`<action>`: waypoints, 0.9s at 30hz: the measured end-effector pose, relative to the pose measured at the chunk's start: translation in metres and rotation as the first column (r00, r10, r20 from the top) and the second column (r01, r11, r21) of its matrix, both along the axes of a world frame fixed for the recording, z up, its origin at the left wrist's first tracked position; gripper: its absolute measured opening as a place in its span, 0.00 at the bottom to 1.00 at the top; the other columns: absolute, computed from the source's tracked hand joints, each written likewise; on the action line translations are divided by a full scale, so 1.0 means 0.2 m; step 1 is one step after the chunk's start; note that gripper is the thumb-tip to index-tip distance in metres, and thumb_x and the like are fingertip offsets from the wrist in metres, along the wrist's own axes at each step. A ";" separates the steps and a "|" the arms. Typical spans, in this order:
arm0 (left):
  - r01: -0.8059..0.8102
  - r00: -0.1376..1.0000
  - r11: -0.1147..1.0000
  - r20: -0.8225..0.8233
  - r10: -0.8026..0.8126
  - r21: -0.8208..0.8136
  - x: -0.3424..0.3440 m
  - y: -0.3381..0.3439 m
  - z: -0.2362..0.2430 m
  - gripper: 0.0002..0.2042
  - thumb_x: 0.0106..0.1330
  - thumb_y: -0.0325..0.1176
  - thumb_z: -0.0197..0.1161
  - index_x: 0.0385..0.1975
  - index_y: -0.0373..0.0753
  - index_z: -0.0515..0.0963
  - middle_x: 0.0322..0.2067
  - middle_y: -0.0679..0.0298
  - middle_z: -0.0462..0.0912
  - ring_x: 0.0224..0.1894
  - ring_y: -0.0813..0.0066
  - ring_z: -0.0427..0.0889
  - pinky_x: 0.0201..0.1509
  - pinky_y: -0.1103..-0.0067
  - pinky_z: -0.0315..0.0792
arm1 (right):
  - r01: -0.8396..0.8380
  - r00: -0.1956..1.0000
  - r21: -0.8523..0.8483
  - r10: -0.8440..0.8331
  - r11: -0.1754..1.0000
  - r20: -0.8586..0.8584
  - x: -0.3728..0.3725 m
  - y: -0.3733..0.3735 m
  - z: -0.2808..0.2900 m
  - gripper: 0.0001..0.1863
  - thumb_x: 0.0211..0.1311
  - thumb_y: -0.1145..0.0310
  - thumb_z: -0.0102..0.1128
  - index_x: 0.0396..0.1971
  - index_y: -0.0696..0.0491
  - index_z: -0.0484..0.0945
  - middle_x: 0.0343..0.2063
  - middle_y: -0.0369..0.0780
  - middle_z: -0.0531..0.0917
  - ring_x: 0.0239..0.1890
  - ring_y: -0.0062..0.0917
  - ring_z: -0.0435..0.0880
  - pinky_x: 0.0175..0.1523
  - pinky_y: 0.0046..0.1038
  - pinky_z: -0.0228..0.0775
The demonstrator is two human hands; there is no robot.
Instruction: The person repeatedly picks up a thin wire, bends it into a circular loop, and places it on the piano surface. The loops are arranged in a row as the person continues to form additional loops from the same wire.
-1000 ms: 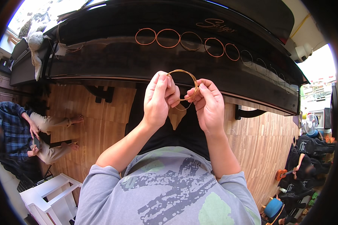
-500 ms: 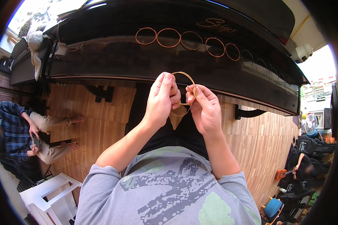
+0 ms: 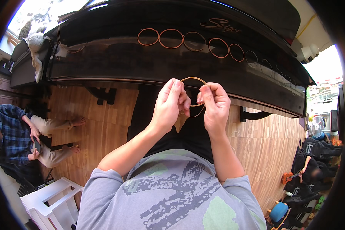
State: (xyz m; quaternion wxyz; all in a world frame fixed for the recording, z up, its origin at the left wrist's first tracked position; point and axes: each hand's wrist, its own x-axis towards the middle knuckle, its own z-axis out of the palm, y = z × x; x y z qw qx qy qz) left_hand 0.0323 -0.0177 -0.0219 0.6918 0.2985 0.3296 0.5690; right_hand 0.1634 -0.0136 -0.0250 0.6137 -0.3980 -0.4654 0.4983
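My left hand (image 3: 168, 105) is closed on a coiled gold-coloured string (image 3: 193, 78), gripping its left side. My right hand (image 3: 214, 107) pinches the right side of that loop, with thumb and fingers together. Below my fingers shows a beige pointed shape (image 3: 178, 125), partly hidden, which I cannot make out. Beyond my hands, several copper-coloured coils (image 3: 171, 48) lie in a row on the glossy black piano (image 3: 115, 57), with several thin silvery coils (image 3: 289, 86) to their right.
A seated person (image 3: 15, 134) in a plaid shirt holds a phone at the left, above a white wooden piece of furniture (image 3: 46, 203). A grey plush item (image 3: 36, 42) sits on the piano's left end. At the right, a person in black (image 3: 310, 172) holds an orange stringed instrument (image 3: 286, 177).
Both hands have moved slightly down and right with the gold coil, whose top now sits lower and is more covered by my fingers.
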 end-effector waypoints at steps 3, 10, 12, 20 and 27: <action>0.042 0.999 0.999 -0.018 -0.042 0.015 0.00 -0.01 -0.01 0.12 0.76 0.40 0.43 0.30 0.41 0.64 0.20 0.70 0.62 0.25 0.77 0.74 0.28 0.78 0.77 | 0.181 0.923 0.149 -0.221 0.972 0.315 0.01 0.02 -0.02 0.05 0.66 0.71 0.57 0.34 0.57 0.78 0.23 0.30 0.76 0.23 0.12 0.70 0.30 0.15 0.64; 0.149 0.970 0.985 0.207 -0.127 -0.092 -0.03 0.02 -0.04 0.13 0.75 0.38 0.42 0.29 0.39 0.65 0.22 0.67 0.66 0.30 0.72 0.79 0.34 0.72 0.82 | -0.440 0.750 -0.069 0.324 0.895 -0.577 0.06 0.06 0.00 0.15 0.73 0.62 0.45 0.35 0.58 0.74 0.21 0.32 0.69 0.29 0.17 0.69 0.36 0.19 0.66; 0.159 0.966 0.985 0.215 -0.141 -0.070 -0.03 0.02 -0.05 0.13 0.75 0.38 0.43 0.29 0.38 0.66 0.23 0.67 0.68 0.31 0.72 0.79 0.37 0.72 0.81 | -0.494 0.655 -0.083 0.308 0.865 -0.690 0.06 0.06 0.02 0.16 0.74 0.59 0.42 0.32 0.55 0.72 0.19 0.30 0.63 0.25 0.18 0.65 0.32 0.20 0.62; 0.119 0.988 0.991 -0.103 -0.114 0.053 -0.03 -0.02 -0.13 0.13 0.75 0.37 0.45 0.42 0.35 0.73 0.36 0.61 0.79 0.41 0.72 0.80 0.49 0.74 0.76 | -0.393 0.767 -0.086 0.275 0.916 -0.580 0.09 0.09 0.00 0.12 0.73 0.61 0.46 0.30 0.50 0.69 0.15 0.27 0.55 0.18 0.15 0.51 0.25 0.19 0.47; 0.188 0.981 0.979 -0.066 -0.183 0.082 -0.01 -0.13 -0.23 0.12 0.71 0.36 0.53 0.48 0.35 0.70 0.33 0.61 0.80 0.37 0.72 0.83 0.43 0.77 0.79 | -0.285 0.755 -0.060 0.185 0.957 -0.629 0.06 0.10 0.01 0.10 0.73 0.63 0.45 0.30 0.48 0.67 0.14 0.28 0.54 0.18 0.14 0.48 0.23 0.19 0.45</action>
